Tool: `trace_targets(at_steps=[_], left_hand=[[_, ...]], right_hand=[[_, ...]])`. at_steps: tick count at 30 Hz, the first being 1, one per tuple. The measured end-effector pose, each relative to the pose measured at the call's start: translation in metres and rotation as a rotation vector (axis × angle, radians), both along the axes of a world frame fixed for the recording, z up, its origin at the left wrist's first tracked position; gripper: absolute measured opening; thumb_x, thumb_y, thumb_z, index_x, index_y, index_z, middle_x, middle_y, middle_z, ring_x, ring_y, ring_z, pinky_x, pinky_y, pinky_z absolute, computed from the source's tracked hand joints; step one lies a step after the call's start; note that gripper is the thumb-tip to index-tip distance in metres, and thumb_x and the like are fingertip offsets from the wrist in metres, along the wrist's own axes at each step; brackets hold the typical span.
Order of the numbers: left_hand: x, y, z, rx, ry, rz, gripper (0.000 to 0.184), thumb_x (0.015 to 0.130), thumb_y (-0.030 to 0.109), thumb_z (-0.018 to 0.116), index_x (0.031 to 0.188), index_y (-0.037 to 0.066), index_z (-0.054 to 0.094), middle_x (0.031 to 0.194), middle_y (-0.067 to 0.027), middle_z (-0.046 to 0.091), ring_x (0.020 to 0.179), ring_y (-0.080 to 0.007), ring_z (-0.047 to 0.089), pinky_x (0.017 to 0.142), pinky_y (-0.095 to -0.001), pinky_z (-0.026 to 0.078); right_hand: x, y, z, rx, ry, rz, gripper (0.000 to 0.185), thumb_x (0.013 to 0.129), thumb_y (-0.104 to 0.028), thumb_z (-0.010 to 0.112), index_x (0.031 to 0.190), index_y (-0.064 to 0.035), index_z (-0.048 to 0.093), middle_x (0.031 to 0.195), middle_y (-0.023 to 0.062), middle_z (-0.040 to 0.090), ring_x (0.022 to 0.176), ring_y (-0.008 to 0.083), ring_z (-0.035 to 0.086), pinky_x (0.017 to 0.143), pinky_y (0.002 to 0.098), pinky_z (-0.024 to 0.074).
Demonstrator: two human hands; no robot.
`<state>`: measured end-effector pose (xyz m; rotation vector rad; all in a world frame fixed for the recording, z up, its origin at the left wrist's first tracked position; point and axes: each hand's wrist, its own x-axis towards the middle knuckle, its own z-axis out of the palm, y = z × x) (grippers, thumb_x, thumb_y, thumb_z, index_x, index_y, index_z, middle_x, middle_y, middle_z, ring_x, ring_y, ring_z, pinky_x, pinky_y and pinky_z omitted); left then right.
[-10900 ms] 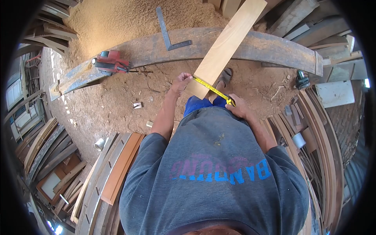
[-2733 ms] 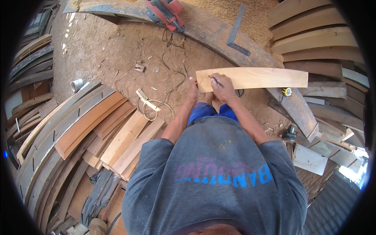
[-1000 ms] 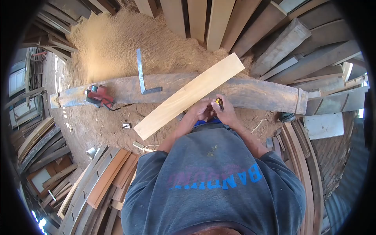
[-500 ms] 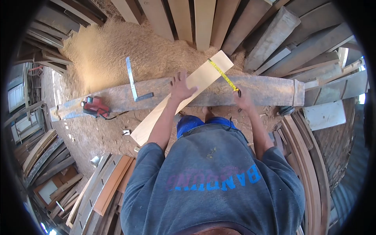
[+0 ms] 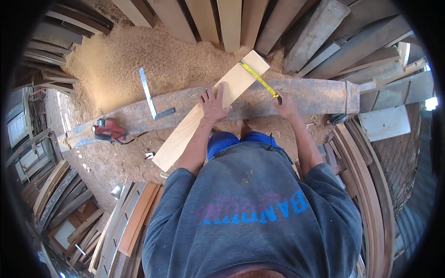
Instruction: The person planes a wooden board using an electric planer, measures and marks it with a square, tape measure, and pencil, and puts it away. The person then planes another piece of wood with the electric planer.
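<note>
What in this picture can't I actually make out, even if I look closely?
- Much of the case of the yellow tape measure: head view, hidden by the right hand.
- The tape's numbers: head view, too small to read.
- The strip of pale board under the left hand: head view, covered by it.
- The upper ends of the upright planks: head view, cut off by the top edge.

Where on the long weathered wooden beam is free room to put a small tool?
The long weathered wooden beam has its widest free patch from the right hand toward its right end. A smaller one lies between the red power tool and the L-shaped metal square. It is crowded where the pale flat board crosses.
</note>
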<state>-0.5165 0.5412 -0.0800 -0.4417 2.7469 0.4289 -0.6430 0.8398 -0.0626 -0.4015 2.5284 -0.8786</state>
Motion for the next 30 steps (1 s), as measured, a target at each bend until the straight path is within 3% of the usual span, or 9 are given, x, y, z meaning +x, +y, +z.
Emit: trace_targets(at_steps=[8,14,17,20,23,24,27,30], left_hand=[[0.002,-0.002,-0.006,0.006,0.027,-0.007,0.116,0.069,0.047,0.083,0.164,0.029,0.019,0.155,-0.027,0.027,0.134,-0.0503,0.031,0.11,-0.0669,0.023],[-0.003,-0.002,0.0,0.034,-0.014,0.007,0.114,0.071,0.048,0.082,0.164,0.029,0.018,0.157,-0.0256,0.024,0.138,-0.0486,0.029,0.113,-0.0656,0.022],[-0.009,-0.002,0.011,0.097,-0.02,0.078,0.1,0.074,0.047,0.08,0.16,0.026,0.031,0.155,-0.0231,0.034,0.14,-0.0452,0.032,0.114,-0.0639,0.023],[-0.037,-0.019,0.002,0.271,0.153,0.127,0.071,0.082,0.038,0.077,0.146,0.018,0.053,0.139,-0.0211,0.056,0.129,-0.0386,0.053,0.11,-0.0552,0.038],[-0.096,-0.026,-0.016,0.624,0.201,0.309,0.043,0.09,0.028,0.072,0.129,0.011,0.065,0.115,-0.0172,0.072,0.106,-0.0314,0.069,0.098,-0.0422,0.053],[-0.117,-0.021,-0.007,0.58,0.241,0.309,0.032,0.092,0.023,0.07,0.12,0.006,0.069,0.105,-0.0169,0.075,0.093,-0.0279,0.074,0.088,-0.0352,0.058],[-0.161,-0.019,-0.02,0.74,0.1,0.29,0.028,0.093,0.022,0.07,0.113,0.003,0.071,0.105,-0.0164,0.075,0.093,-0.026,0.074,0.087,-0.0369,0.058],[-0.177,-0.027,-0.057,0.679,0.076,0.207,0.021,0.093,0.019,0.071,0.104,0.002,0.072,0.099,-0.0134,0.075,0.086,-0.0202,0.073,0.081,-0.0348,0.057]], right_hand=[[0.004,-0.001,-0.011,-0.004,-0.109,-0.034,0.041,0.088,-0.02,0.063,0.127,-0.0054,0.065,0.089,0.0242,0.068,0.08,0.0381,0.067,0.076,0.0437,0.0525],[0.006,0.003,-0.018,-0.036,-0.024,0.002,0.041,0.088,-0.019,0.063,0.127,-0.0053,0.064,0.087,0.0235,0.066,0.077,0.0344,0.065,0.074,0.0428,0.0514],[0.004,0.003,-0.017,-0.02,-0.031,-0.004,0.04,0.088,-0.019,0.063,0.126,-0.0059,0.065,0.089,0.0242,0.067,0.079,0.0363,0.066,0.075,0.0433,0.0514],[0.003,-0.003,-0.003,-0.022,-0.163,-0.059,0.041,0.085,-0.023,0.064,0.123,-0.0062,0.066,0.097,0.0256,0.069,0.094,0.0448,0.065,0.085,0.0506,0.0511],[0.006,-0.006,0.002,-0.019,-0.139,-0.072,0.041,0.085,-0.023,0.063,0.122,-0.0048,0.066,0.095,0.0268,0.068,0.093,0.0445,0.065,0.085,0.05,0.0509],[0.008,-0.007,0.004,-0.023,-0.143,-0.092,0.042,0.085,-0.022,0.063,0.123,-0.0043,0.066,0.095,0.0272,0.067,0.094,0.0445,0.065,0.085,0.0497,0.0509],[0.01,-0.012,0.008,-0.038,-0.154,-0.139,0.044,0.085,-0.021,0.063,0.125,-0.003,0.066,0.096,0.028,0.067,0.097,0.0442,0.065,0.088,0.0485,0.0508],[0.017,-0.013,0.009,-0.058,-0.172,-0.196,0.046,0.085,-0.02,0.063,0.127,-0.0026,0.065,0.102,0.0279,0.067,0.101,0.0438,0.064,0.092,0.0475,0.0505]])
